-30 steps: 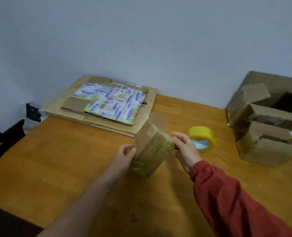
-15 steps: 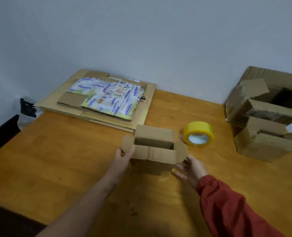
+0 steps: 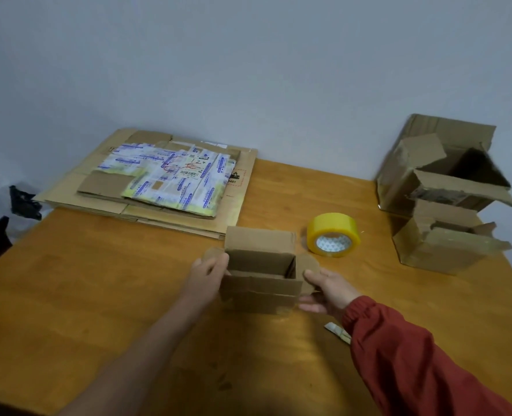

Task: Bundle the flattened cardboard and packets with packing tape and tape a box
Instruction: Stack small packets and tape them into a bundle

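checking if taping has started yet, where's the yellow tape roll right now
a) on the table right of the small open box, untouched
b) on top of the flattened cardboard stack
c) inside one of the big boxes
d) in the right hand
a: the yellow tape roll lies on the table just right of the small open box, while the left hand and right hand both hold that box by its side flaps.
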